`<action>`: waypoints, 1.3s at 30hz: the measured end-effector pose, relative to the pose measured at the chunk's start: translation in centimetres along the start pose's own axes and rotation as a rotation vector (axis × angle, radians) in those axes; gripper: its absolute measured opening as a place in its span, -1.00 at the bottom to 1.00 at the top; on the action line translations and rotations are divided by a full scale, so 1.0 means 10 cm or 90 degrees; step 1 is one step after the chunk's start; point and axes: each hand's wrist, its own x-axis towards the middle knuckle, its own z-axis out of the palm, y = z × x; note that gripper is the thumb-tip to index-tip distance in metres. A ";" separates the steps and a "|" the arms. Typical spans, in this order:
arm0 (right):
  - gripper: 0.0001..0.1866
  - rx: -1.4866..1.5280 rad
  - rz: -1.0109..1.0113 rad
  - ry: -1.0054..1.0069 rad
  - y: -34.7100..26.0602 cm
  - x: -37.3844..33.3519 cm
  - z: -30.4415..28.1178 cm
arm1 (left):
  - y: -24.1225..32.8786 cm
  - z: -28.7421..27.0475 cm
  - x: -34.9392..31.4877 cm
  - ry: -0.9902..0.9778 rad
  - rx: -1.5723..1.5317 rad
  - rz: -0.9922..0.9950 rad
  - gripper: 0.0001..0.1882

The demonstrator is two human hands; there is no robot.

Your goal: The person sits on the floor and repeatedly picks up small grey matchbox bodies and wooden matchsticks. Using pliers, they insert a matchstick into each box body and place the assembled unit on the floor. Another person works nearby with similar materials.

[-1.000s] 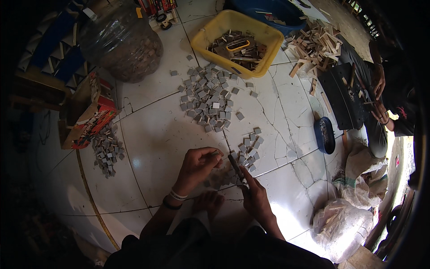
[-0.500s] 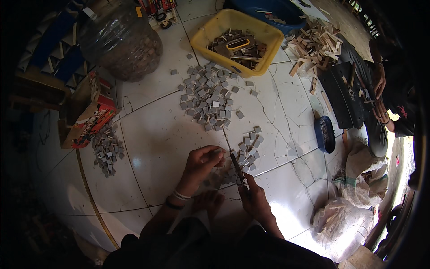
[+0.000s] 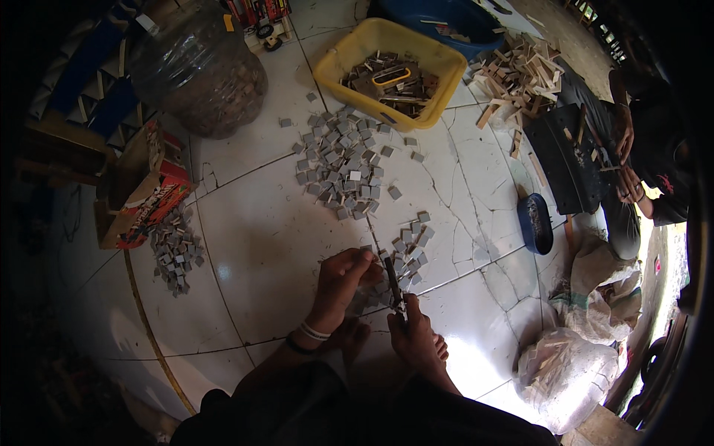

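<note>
My left hand (image 3: 338,281) is closed in a pinch, with a small grey square piece (image 3: 367,249) showing at its fingertips. Wrapped in the fingers of my right hand (image 3: 418,336) is a long, dark, blade-like tool (image 3: 392,279), pointing away from me. Its exact kind is unclear. The tool lies just right of the left fingertips; I cannot tell whether it touches the piece. Just beyond the tool is a small group of grey square pieces (image 3: 413,241), partly hidden by it. A larger heap of grey pieces (image 3: 342,160) spreads across the white tiles farther off.
Beyond the heap stands a yellow tub (image 3: 327,78) of scraps, beside a blue basin (image 3: 476,48). More grey pieces (image 3: 177,253) lie by a red carton (image 3: 160,178) at left. Wood strips (image 3: 520,70), a small blue dish (image 3: 537,223) and a co-worker's hands (image 3: 628,182) are at right.
My left hand has turned slightly, and the grey piece at its fingertips shows more clearly. My right hand has shifted slightly left and nearer me with the tool.
</note>
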 end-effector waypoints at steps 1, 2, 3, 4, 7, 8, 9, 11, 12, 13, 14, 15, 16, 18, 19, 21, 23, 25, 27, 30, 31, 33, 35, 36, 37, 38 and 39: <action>-0.55 0.002 0.011 -0.002 -0.01 0.00 0.00 | -0.01 0.00 0.00 -0.005 0.048 0.007 -0.71; -0.55 0.004 0.022 -0.003 -0.02 0.00 0.00 | -0.01 0.00 -0.01 -0.016 0.087 0.014 -0.71; -0.54 0.007 0.032 -0.005 -0.02 0.01 -0.01 | 0.00 0.00 -0.01 -0.027 0.125 0.021 -0.70; -0.54 0.011 0.025 0.000 -0.03 0.01 -0.01 | -0.01 0.01 -0.02 -0.022 0.118 0.026 -0.69; -0.53 0.017 0.023 0.002 -0.04 0.02 0.00 | -0.01 0.08 -0.06 -0.004 0.093 0.035 -0.66; -0.52 0.014 0.034 -0.005 -0.05 0.02 -0.01 | 0.00 0.09 -0.07 0.001 0.083 0.034 -0.66; -0.51 0.015 0.049 -0.012 -0.06 0.02 -0.01 | 0.01 0.10 -0.08 0.007 0.073 0.032 -0.65; -0.52 -0.011 0.008 0.011 -0.09 0.02 -0.01 | 0.02 0.13 -0.12 0.023 0.063 0.050 -0.65; -0.53 -0.022 0.004 0.019 -0.12 0.03 0.00 | 0.02 0.13 -0.13 0.029 0.057 0.069 -0.65; -0.54 -0.026 -0.004 0.017 -0.14 0.03 -0.01 | 0.03 0.14 -0.14 0.042 0.060 0.071 -0.65; -0.55 -0.030 0.002 0.010 -0.17 0.04 -0.02 | 0.03 0.14 -0.15 0.053 0.063 0.084 -0.64; -0.56 -0.034 0.007 0.004 -0.19 0.04 -0.03 | 0.04 0.14 -0.16 0.070 0.069 0.087 -0.64; -0.56 -0.060 0.009 0.004 -0.21 0.05 -0.03 | 0.05 0.15 -0.18 0.076 0.074 0.107 -0.65; -0.55 -0.115 0.010 0.005 -0.24 0.07 -0.03 | 0.06 0.16 -0.21 0.102 0.094 0.128 -0.65; -0.55 -0.134 -0.002 0.024 -0.25 0.08 -0.02 | 0.08 0.16 -0.23 0.110 0.104 0.133 -0.66; -0.54 -0.190 -0.032 0.061 -0.25 0.09 0.00 | 0.10 0.17 -0.27 0.129 0.129 0.152 -0.69; -0.55 -0.253 -0.038 0.074 -0.22 0.11 0.03 | 0.12 0.20 -0.28 0.146 0.122 0.158 -0.70; -0.55 -0.308 -0.053 0.085 -0.20 0.11 0.07 | 0.13 0.22 -0.28 0.160 0.130 0.170 -0.71; -0.56 -0.353 -0.068 0.094 -0.18 0.10 0.06 | 0.13 0.25 -0.28 0.168 0.147 0.174 -0.70; -0.54 -0.401 -0.065 0.064 -0.17 0.08 0.01 | 0.10 0.29 -0.30 0.174 0.188 0.146 -0.69; -0.53 -0.420 -0.047 0.044 -0.17 0.08 -0.01 | 0.09 0.28 -0.31 0.161 0.206 0.146 -0.71; -0.58 -0.401 -0.042 0.036 -0.19 0.06 -0.04 | 0.08 0.26 -0.31 0.139 0.238 0.148 -0.72; -0.60 -0.387 -0.034 0.027 -0.22 0.06 -0.06 | 0.06 0.24 -0.31 0.138 0.230 0.154 -0.72; -0.61 -0.382 -0.032 0.026 -0.24 0.07 -0.06 | 0.04 0.23 -0.30 0.135 0.220 0.156 -0.72; -0.62 -0.376 -0.030 0.024 -0.25 0.07 -0.07 | 0.04 0.20 -0.30 0.131 0.239 0.146 -0.74; -0.61 -0.344 -0.010 -0.001 -0.27 0.08 -0.09 | 0.04 0.16 -0.29 0.125 0.252 0.135 -0.75; -0.60 -0.312 0.010 -0.024 -0.28 0.09 -0.12 | 0.04 0.13 -0.27 0.116 0.265 0.125 -0.76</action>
